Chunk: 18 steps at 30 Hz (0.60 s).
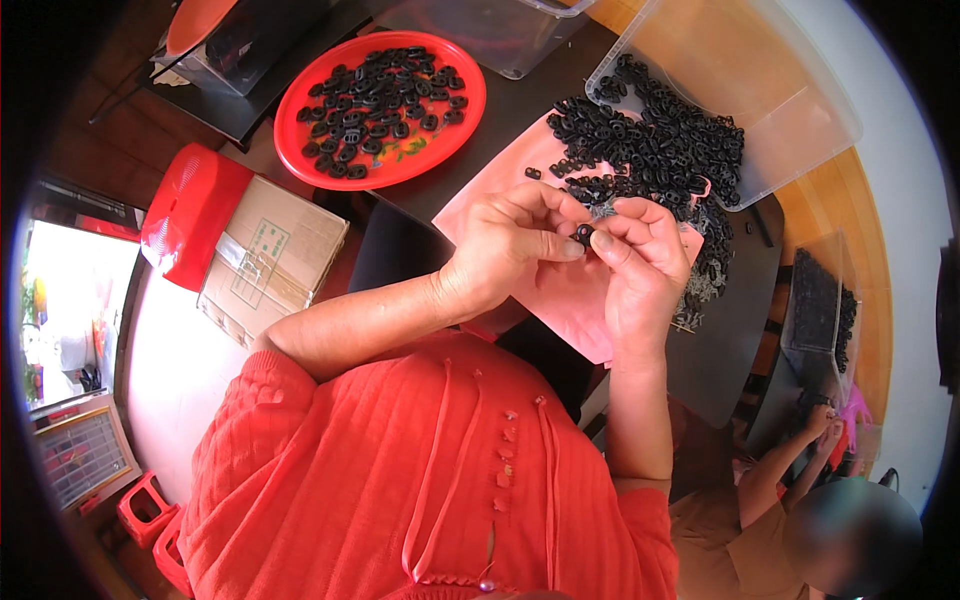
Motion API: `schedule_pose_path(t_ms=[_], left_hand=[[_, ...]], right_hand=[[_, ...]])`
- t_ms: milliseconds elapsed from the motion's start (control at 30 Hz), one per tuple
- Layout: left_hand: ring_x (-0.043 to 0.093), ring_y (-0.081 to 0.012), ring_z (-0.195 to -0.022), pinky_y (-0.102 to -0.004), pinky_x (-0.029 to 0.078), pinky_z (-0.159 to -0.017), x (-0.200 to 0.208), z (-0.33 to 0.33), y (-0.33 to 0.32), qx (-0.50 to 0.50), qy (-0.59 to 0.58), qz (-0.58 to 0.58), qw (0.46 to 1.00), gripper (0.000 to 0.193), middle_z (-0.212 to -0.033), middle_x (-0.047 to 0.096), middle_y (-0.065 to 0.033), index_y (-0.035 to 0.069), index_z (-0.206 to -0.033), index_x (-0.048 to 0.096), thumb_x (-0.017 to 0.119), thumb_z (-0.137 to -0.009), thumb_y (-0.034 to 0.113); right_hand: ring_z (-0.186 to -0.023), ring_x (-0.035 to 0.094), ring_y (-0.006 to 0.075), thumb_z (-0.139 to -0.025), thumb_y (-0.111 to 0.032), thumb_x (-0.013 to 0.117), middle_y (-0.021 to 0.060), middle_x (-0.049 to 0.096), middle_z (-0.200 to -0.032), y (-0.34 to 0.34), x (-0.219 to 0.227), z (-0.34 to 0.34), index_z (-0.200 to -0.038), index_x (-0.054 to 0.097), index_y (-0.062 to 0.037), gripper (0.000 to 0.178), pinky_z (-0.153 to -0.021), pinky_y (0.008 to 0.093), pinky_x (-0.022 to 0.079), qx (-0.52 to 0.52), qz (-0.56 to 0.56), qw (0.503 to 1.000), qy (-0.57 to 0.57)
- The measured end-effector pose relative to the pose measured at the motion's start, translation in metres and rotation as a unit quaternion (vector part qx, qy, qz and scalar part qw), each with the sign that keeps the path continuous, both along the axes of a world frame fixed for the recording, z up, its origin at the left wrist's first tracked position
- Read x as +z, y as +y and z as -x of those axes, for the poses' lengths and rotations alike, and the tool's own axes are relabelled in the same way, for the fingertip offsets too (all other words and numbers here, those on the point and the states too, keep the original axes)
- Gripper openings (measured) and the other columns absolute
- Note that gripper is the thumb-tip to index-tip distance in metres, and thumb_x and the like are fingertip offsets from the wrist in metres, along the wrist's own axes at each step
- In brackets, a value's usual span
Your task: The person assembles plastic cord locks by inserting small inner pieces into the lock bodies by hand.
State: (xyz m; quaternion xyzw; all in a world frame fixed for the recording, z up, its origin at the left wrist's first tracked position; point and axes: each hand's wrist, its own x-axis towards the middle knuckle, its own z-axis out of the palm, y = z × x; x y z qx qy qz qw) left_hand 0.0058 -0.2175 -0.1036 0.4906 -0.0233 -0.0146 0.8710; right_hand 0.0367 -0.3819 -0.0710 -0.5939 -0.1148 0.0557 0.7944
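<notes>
My left hand [505,235] and my right hand [645,262] meet above a pink cloth [560,312]. Between their thumbs and fingertips is a small black plastic piece with round holes [584,233], pinched from both sides. Any smaller part at the fingertips is too small to make out. Just beyond my fingers lies a heap of similar black pieces [650,135], spilling from a tipped clear plastic bin [775,95] onto the cloth. Small grey parts [710,262] are piled beside my right hand. A few loose black pieces [533,173] lie near my left fingers.
A red round tray [292,120] at the far left of the dark table [725,365] holds many black pieces. Left of the table stand a cardboard box [270,260] and a red container [195,215]. At right, another person's hands [822,420] work near a clear bin [805,350].
</notes>
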Motion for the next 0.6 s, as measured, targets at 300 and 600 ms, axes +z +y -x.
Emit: schedule_pose_path(t_ms=[300,600], left_hand=[[0.063,-0.0126,-0.088,-0.0258,0.056,-0.079,-0.002,0.008,-0.003,0.040,0.014,0.022,0.999,0.029,-0.092,0.061,-0.0020,0.000,-0.107,0.068,0.071,-0.082,-0.013],[0.062,-0.0088,-0.078,-0.0208,0.055,-0.063,-0.008,0.006,-0.001,0.053,0.003,0.013,0.998,0.029,-0.091,0.062,-0.0015,0.000,-0.108,0.068,0.072,-0.082,-0.014]], right_hand=[[-0.087,0.063,0.0131,-0.088,0.011,0.065,0.0102,0.068,-0.095,0.008,-0.016,0.004,-0.115,0.056,0.0029,0.030,-0.084,0.0251,0.049,-0.007,-0.039,0.999,0.002],[-0.087,0.060,0.0102,-0.092,0.002,0.068,0.0053,0.068,-0.095,0.006,-0.010,0.001,-0.107,0.064,0.0024,0.016,-0.083,0.0239,0.047,0.016,-0.002,0.998,0.063]])
